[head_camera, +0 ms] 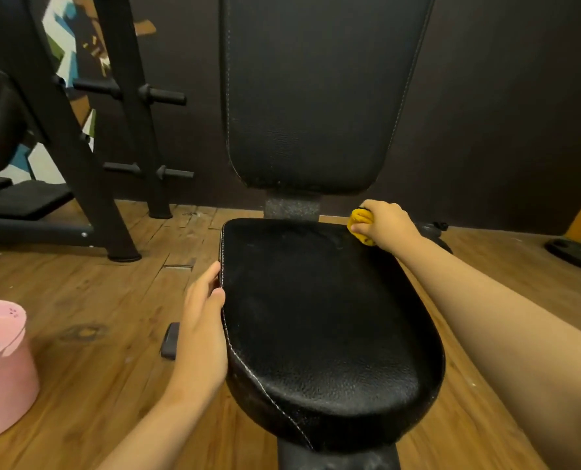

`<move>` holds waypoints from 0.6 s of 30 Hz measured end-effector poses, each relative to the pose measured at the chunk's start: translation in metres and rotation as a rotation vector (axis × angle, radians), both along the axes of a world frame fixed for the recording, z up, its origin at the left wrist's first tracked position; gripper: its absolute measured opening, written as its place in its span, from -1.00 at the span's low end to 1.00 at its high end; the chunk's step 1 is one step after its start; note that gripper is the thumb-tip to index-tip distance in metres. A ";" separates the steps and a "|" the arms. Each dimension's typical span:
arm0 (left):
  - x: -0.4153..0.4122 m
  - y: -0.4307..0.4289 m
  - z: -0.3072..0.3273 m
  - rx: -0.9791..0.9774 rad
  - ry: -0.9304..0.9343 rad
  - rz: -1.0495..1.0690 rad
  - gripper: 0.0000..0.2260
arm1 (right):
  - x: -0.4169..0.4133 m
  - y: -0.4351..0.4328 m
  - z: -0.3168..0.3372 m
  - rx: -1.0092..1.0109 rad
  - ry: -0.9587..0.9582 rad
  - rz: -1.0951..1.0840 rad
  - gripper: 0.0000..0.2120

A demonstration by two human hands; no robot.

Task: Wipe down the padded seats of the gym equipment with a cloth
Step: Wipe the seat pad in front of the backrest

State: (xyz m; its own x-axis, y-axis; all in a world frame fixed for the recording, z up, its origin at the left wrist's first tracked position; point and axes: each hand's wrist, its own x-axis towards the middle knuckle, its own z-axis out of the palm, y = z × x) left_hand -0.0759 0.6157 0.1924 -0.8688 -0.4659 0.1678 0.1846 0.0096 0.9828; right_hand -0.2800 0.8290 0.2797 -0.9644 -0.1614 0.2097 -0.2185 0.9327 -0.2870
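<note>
Cut off by the top edge: the backrest (316, 96) and the black rack (78, 137) to its left. Cut by the left edge: the pink bucket (0, 368), only part of rim and wall showing. Cut by the right edge: the weight plate (577, 254) on the floor. Mostly hidden inside the gripping right hand (387, 225): the yellow cloth (360, 227), just a bunched lump showing. Partly covered by the left hand (204, 334): a small dark object (171, 340) on the floor, too unclear to name. Cut by the bottom edge: the post (336, 457) under the seat (316, 317), and both forearms.
</note>
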 end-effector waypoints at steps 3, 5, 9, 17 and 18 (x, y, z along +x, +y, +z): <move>-0.001 0.000 -0.002 0.010 0.025 0.010 -0.65 | -0.006 -0.011 0.002 0.013 -0.006 -0.003 -0.61; -0.003 -0.001 -0.002 0.027 0.027 0.015 -0.65 | -0.004 -0.015 0.002 0.024 -0.006 0.025 -0.61; -0.003 -0.001 -0.003 0.033 0.014 0.015 -0.66 | 0.011 -0.033 0.001 0.021 0.005 0.139 -0.63; 0.001 0.000 -0.002 0.031 0.018 0.026 -0.68 | 0.026 -0.067 -0.004 -0.063 0.038 0.181 -0.62; 0.001 0.000 -0.002 0.031 0.015 0.030 -0.68 | 0.027 -0.072 -0.003 -0.048 0.042 0.158 -0.61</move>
